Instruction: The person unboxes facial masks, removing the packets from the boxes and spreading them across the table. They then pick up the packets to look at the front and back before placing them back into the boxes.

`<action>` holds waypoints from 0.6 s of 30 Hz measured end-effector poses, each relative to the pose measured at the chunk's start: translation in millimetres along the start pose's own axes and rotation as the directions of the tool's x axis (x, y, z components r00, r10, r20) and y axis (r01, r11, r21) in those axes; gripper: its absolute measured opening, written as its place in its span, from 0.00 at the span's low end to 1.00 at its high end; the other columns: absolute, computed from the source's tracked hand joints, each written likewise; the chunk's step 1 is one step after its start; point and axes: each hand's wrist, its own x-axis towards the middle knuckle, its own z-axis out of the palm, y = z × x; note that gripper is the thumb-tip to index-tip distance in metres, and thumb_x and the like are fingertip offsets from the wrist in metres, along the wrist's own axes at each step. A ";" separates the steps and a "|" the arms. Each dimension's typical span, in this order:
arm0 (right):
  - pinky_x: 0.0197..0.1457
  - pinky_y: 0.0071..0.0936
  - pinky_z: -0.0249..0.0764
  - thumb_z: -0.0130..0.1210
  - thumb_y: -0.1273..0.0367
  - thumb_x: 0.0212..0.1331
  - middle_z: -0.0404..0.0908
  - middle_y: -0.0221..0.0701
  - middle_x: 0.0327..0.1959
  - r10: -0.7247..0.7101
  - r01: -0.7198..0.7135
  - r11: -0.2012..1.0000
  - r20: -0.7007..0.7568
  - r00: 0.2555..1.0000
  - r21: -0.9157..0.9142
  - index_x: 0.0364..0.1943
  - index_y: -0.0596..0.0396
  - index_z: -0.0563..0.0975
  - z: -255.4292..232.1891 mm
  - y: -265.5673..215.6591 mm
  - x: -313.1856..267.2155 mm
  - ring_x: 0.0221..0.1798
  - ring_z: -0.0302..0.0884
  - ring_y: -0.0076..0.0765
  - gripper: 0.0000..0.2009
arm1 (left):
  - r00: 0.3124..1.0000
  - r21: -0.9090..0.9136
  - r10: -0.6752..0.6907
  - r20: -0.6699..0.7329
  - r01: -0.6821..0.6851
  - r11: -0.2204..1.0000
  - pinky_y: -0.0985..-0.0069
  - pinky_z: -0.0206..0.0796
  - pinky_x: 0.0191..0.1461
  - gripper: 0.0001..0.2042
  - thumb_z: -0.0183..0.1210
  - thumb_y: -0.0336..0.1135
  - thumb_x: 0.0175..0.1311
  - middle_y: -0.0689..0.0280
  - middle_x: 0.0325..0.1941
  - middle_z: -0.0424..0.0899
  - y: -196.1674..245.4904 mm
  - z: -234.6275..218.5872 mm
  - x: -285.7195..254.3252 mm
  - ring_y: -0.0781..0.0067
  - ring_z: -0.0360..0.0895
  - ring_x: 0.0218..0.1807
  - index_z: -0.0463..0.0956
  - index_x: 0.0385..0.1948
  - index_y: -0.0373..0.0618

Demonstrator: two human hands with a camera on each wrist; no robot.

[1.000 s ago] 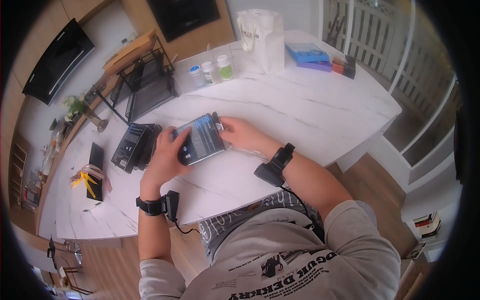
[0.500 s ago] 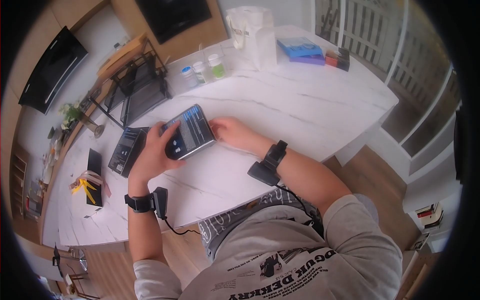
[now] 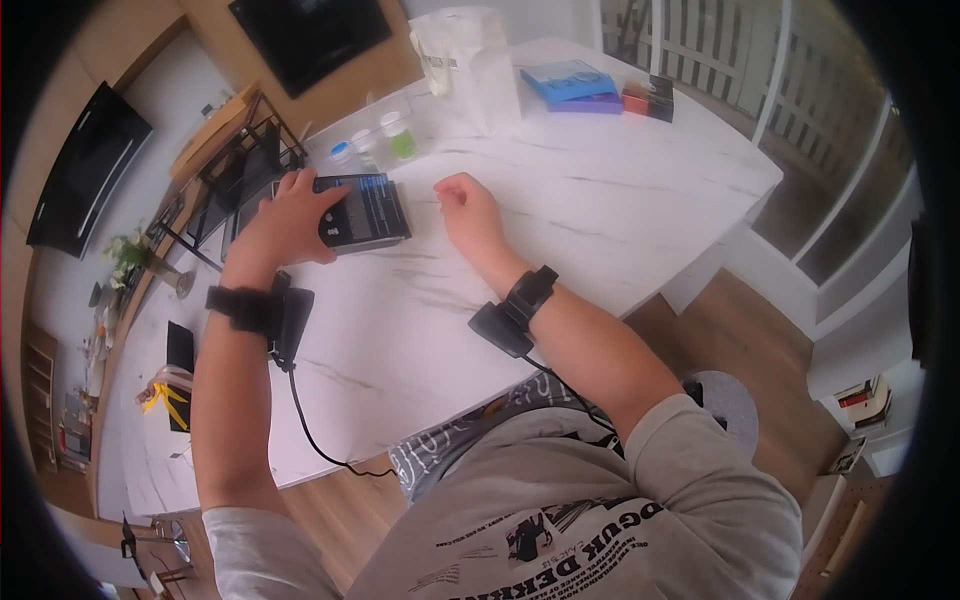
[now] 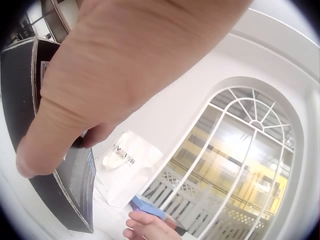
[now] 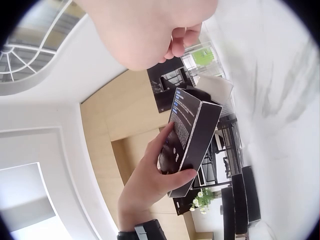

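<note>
A black printed box (image 3: 370,212) is gripped by my left hand (image 3: 283,228), thumb along its near side and fingers spread over its printed face. In the right wrist view the box (image 5: 201,134) is tilted, and a pale flap (image 5: 216,89) sticks out at its far end. My right hand (image 3: 472,214) is apart from the box, to its right over the table, with loosely curled fingers and nothing seen in them. Dark boxes (image 5: 240,200) stand on the table beyond my left hand in the right wrist view; my hand and arm mostly hide them in the head view.
A black wire rack (image 3: 240,180) stands at the back left, beside bottles (image 3: 398,138) in a clear holder. Behind are a white paper bag (image 3: 475,75), blue box (image 3: 570,82) and red-black box (image 3: 650,98). A ribboned dark box (image 3: 178,385) lies left of my forearm.
My left hand has carried the box farther from my body across the table. My right hand, at the box's end before, has come off it and now stands apart with fingers curled.
</note>
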 end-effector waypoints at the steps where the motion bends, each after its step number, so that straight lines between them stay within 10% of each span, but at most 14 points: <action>1: 0.40 0.32 0.75 0.51 0.72 0.62 0.82 0.39 0.31 -0.023 0.023 1.000 -0.038 0.999 -0.006 0.38 0.57 0.79 -1.5 2.2 3.9 0.34 0.80 0.38 0.07 | 1.000 0.003 -0.012 0.013 0.012 1.000 0.50 0.57 0.72 0.48 0.75 0.37 0.32 0.55 0.74 0.57 1.9 -2.9 1.9 0.52 0.52 0.77 0.66 0.67 0.68; 11: 0.40 0.32 0.74 0.50 0.73 0.61 0.81 0.42 0.32 0.055 -0.056 0.998 -0.019 0.998 -0.009 0.37 0.58 0.80 -10.6 -7.1 2.3 0.35 0.80 0.41 0.07 | 0.996 0.024 -0.075 0.042 0.074 0.997 0.55 0.59 0.72 0.49 0.75 0.37 0.31 0.55 0.75 0.56 -26.9 -3.6 -4.6 0.51 0.54 0.76 0.66 0.67 0.68; 18: 0.66 0.49 0.64 0.54 0.65 0.59 0.80 0.40 0.50 -0.100 0.265 0.749 0.292 0.951 -0.607 0.48 0.52 0.81 -0.5 44.6 2.0 0.61 0.72 0.45 0.14 | 0.997 -0.044 -0.023 -0.074 0.020 0.999 0.60 0.61 0.72 0.53 0.76 0.32 0.30 0.54 0.74 0.57 -52.3 -7.8 -21.6 0.49 0.56 0.74 0.61 0.70 0.66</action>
